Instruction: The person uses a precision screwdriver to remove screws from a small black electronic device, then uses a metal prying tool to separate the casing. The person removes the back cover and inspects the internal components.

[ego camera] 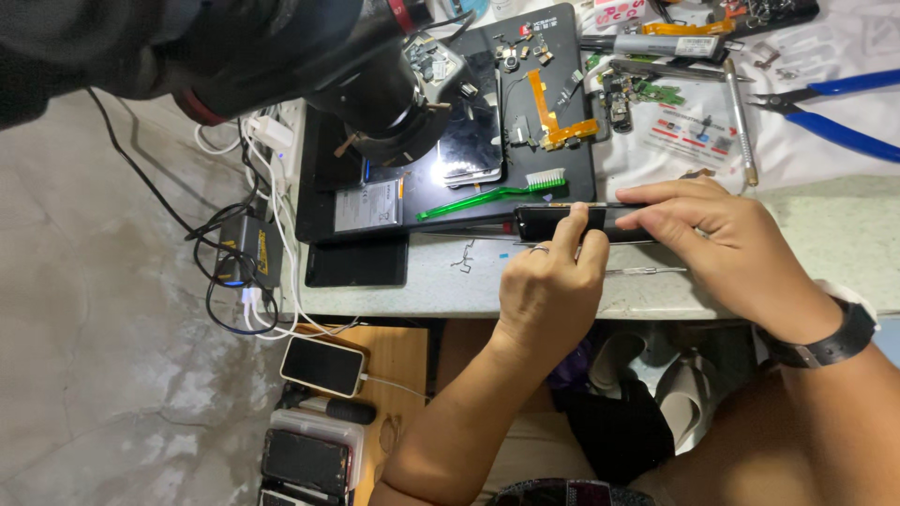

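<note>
Pale speckled workbench above a grey mottled concrete floor.

**Colours on the bench**

Slim glossy black phone, held edge-up. Bright green plastic brush with white bristles. Blue-handled metal pliers. Orange flex ribbon on a black rubber work mat. Black wristwatch band. Speckled pale grey tabletop.

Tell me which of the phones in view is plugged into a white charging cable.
The phone lying below the bench edge, dark screen up, with a white cable in its right end. The dark one gripped in both hands and the one under the microscope show no cable.
</note>
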